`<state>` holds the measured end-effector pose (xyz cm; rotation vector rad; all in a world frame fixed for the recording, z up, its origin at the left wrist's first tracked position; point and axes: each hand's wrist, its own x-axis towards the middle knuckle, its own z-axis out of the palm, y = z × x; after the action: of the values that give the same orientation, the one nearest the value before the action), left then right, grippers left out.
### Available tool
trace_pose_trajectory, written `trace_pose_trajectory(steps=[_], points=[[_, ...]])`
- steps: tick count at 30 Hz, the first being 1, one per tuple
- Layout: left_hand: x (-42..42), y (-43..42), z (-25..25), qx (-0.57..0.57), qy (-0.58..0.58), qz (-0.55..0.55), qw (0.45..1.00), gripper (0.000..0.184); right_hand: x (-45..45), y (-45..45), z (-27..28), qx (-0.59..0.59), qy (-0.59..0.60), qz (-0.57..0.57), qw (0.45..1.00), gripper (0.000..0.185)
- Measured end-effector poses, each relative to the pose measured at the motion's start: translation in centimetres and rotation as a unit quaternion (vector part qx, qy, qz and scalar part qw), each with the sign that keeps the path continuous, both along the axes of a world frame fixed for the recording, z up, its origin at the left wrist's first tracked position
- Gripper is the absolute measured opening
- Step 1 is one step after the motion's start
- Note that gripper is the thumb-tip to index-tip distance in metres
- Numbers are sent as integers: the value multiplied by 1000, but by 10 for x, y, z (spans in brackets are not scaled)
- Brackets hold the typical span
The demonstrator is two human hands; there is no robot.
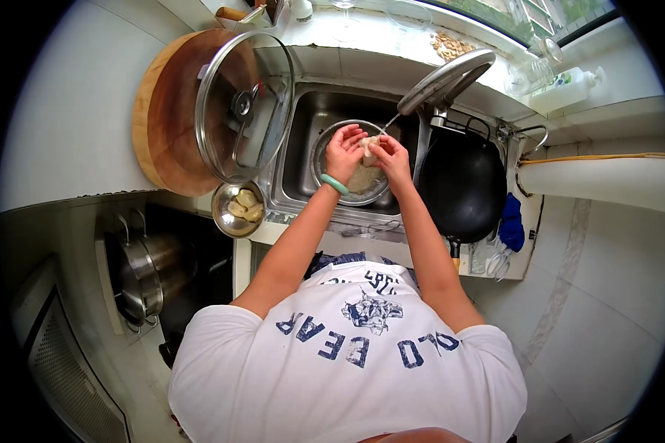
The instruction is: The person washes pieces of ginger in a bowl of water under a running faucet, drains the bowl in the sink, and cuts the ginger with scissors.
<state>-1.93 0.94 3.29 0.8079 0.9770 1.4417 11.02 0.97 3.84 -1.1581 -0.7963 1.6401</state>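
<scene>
Both hands are together over a metal bowl [319, 148] standing in the steel sink, with cloudy water in it. Between them is a pale, lumpy piece of food [370, 150] whose kind I cannot make out. My right hand [394, 159] pinches it from the right with fingers and thumb. My left hand [343, 156], with a green bangle [335, 184] on its wrist, has its fingers curled against the left side of the piece. A thin stream of water runs from the faucet [443, 81] toward the hands.
Left of the sink [292, 166], a glass lid [214, 151] leans before a round wooden board [149, 122]. A small bowl [220, 221] holds pale yellowish pieces. A black wok [462, 181] stands right of the sink. Steel pots [142, 277] sit lower left.
</scene>
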Motion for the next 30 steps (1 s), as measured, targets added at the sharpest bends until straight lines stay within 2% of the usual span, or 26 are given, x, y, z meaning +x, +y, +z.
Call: trace_pose_trajectory(steps=[2,3,4,6,8,10,12,14,15,17,24,26,27,28,29,30], points=[[-10,4,-19,-111,-31,-69,991,29,-3,6,0,5,-9,5,1000,26],[-14,4,-11,-162,-114,-105,975,18,-4,9,0,10,-20,14,1000,23],[-18,4,-7,-165,-112,-106,974,18,-5,14,-2,7,-19,11,1000,23],[-22,6,-3,-195,-41,-108,974,19,-6,25,-5,50,-105,2,993,20],[-23,11,0,-184,-8,-99,978,17,-6,30,-3,49,-118,-8,992,20],[-25,18,-6,-179,19,-97,979,16,-7,30,-2,38,-50,2,998,24],[-28,22,-13,-187,19,-89,978,16,-8,29,-5,24,-47,21,998,25],[-32,22,-19,-210,-75,-29,974,17,-13,26,-6,-89,141,-44,985,31],[-37,22,-23,-203,-72,-16,976,16,-11,26,-9,-90,139,-43,985,31],[-47,20,-29,-200,-56,13,978,15,-6,24,-18,-132,264,-68,953,36],[-76,4,-47,-233,-33,47,971,16,-8,21,-21,-177,293,-97,935,37],[-85,-1,-56,-264,23,30,964,17,-7,22,-31,-177,184,-79,964,41],[-87,-3,-56,-264,21,35,964,19,-4,23,-29,-176,184,-79,964,41],[-90,-6,-56,-264,21,34,964,19,-2,23,-26,-183,30,-37,982,44],[-91,-9,-57,-279,30,39,959,19,2,23,-24,-185,-126,3,975,48],[-89,-12,-55,-293,36,43,954,20,8,24,-23,-185,-129,-1,974,48]])
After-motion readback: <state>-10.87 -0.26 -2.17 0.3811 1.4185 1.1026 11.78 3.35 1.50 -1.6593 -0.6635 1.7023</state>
